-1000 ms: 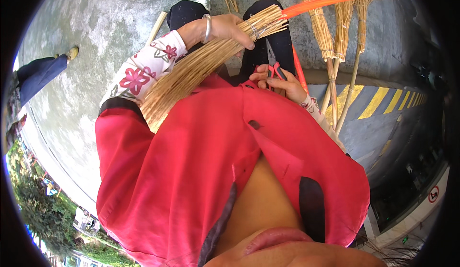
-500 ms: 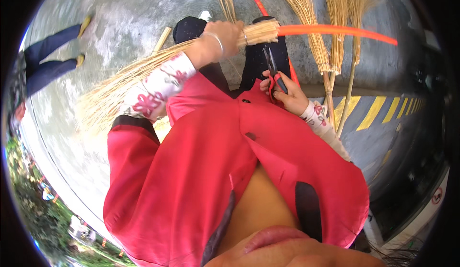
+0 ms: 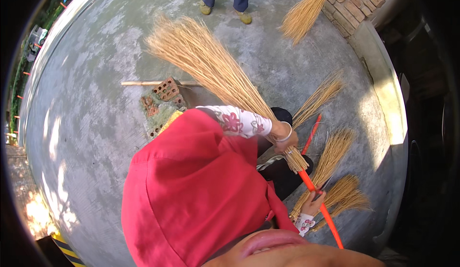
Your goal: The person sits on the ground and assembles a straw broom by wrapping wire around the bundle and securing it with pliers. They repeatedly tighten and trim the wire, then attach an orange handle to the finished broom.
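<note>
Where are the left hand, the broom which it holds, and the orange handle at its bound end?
Left hand (image 3: pixel 286 142): head view, on the back of the hand.
Broom (image 3: pixel 224 78): head view, midway along the stalks.
Orange handle (image 3: pixel 328 220): head view, on its lower stretch.

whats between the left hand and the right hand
In the head view, the broom's cut stalk ends and a stretch of orange handle lie between the left hand and right hand, over a dark trouser leg.

At least five straw brooms (image 3: pixel 215 65) — they overlap, can't tell exactly — plus two hands (image 3: pixel 286 142) (image 3: pixel 312 204), one pair of pliers (image 3: pixel 320 191), two orange poles (image 3: pixel 332 226), two yellowish shoes (image 3: pixel 244 17).
</note>
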`<move>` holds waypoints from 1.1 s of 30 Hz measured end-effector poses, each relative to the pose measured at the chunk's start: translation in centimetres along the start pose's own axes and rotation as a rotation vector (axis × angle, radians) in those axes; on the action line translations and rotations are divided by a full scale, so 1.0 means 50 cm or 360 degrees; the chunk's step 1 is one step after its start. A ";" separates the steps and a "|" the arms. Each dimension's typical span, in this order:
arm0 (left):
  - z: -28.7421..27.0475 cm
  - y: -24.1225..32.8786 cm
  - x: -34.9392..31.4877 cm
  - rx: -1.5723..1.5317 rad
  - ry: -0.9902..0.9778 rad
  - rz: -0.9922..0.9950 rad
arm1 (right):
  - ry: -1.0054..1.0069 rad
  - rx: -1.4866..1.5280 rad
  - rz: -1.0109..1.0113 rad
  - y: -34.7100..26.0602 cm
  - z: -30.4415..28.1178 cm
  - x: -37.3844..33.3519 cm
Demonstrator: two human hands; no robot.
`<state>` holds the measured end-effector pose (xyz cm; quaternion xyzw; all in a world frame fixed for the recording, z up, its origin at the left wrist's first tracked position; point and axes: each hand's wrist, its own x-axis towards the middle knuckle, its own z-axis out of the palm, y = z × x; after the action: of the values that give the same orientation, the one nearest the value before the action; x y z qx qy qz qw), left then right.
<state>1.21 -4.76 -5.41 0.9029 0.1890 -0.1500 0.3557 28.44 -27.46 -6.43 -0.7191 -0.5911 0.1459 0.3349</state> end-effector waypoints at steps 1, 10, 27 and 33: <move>-0.012 -0.021 -0.009 -0.0185 -0.0184 0.0004 | -0.0104 -0.0139 -0.0073 -0.001 -0.009 -0.007; -0.098 -0.099 -0.116 -0.0516 -0.0953 -0.0283 | -0.0905 0.0069 -0.0100 -0.180 -0.019 0.002; 0.273 -0.303 -0.026 0.0021 0.1684 0.0441 | -0.1435 0.2050 0.1612 -0.259 0.150 0.055; 0.182 -0.282 0.021 -0.0015 0.1185 0.0514 | -0.1128 0.2567 0.2010 -0.249 0.141 0.046</move>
<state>-5.44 -1.34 -20.50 0.9119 0.1615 0.2458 0.2861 15.37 -22.15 -3.02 -0.3786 0.0927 0.8372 0.3837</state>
